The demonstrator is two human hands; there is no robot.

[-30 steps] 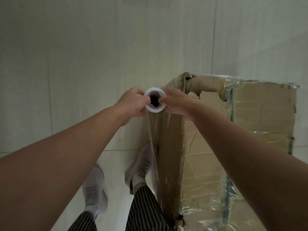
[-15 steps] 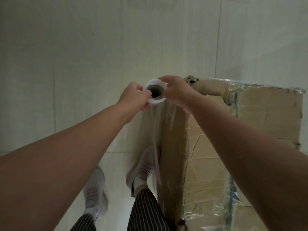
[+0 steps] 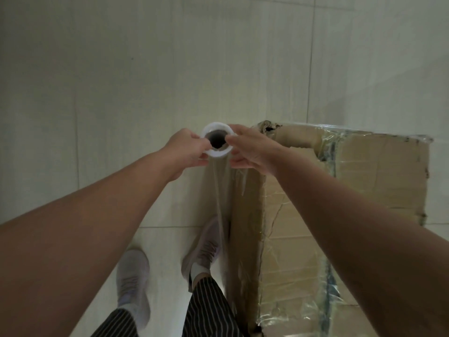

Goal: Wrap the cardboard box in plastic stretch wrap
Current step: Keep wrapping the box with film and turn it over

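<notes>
The left hand (image 3: 185,150) and right hand (image 3: 252,152) pinch the upright white roll of clear plastic stretch wrap (image 3: 217,143) from either side, fingertips at its dark core; film hangs from it beside the tall, worn brown cardboard box (image 3: 303,215), already film-covered, standing right of the striped trousers (image 3: 209,310) on the pale tiled floor (image 3: 121,81).
</notes>
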